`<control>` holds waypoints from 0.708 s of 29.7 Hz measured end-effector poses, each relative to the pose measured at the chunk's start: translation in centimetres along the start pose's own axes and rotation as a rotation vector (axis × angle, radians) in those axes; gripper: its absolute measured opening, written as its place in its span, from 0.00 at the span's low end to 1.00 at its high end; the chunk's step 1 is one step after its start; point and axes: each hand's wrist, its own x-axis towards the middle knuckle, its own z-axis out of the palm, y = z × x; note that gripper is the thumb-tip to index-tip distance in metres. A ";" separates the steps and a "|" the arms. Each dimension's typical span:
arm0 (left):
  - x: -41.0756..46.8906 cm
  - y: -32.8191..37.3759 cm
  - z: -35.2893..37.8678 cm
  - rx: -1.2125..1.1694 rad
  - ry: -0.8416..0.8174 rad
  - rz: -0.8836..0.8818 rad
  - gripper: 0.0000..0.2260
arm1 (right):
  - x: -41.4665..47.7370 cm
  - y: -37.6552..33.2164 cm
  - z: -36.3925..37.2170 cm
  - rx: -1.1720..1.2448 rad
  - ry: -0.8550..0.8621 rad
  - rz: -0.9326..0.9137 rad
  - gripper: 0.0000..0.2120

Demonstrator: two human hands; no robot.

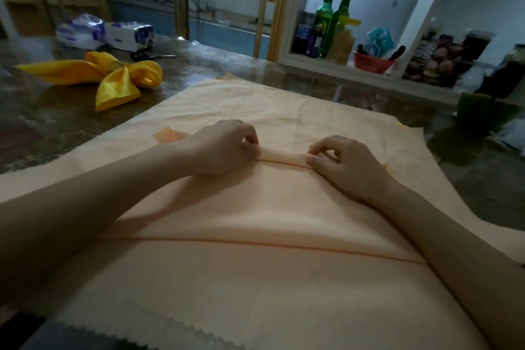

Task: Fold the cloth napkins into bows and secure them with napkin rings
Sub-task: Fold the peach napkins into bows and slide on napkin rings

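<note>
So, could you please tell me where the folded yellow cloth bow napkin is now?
In the head view, the yellow cloth bow napkin lies far left on the dark tabletop, just in front of the white-and-purple packets.

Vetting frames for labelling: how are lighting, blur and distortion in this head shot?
Head view: dim overall; the peach napkin pinched by left hand and right hand is legible but murky; brighter bluish light around the green bottles; yellow bow soft; wide-angle bending at the edges, forearms stretched.
</note>
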 end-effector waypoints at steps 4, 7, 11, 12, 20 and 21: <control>-1.7 0.1 -0.1 0.029 0.102 0.023 0.09 | -0.1 -0.6 -0.4 0.016 0.015 -0.019 0.04; -2.8 0.5 -0.3 0.055 0.148 0.072 0.08 | -0.2 -1.2 -0.9 -0.034 -0.016 -0.066 0.03; -3.0 1.7 -0.8 0.091 0.125 0.060 0.12 | -0.5 -1.8 -1.1 -0.056 -0.165 -0.041 0.05; -2.8 1.9 -0.9 0.092 0.128 0.061 0.13 | -0.4 -2.0 -1.3 -0.041 -0.204 0.000 0.08; -2.0 2.5 1.9 0.169 0.017 -0.022 0.15 | -1.1 -2.9 0.2 -0.150 -0.079 -0.035 0.19; -2.0 2.4 2.2 0.172 -0.034 -0.045 0.18 | -1.1 -2.9 0.6 -0.153 -0.164 -0.031 0.23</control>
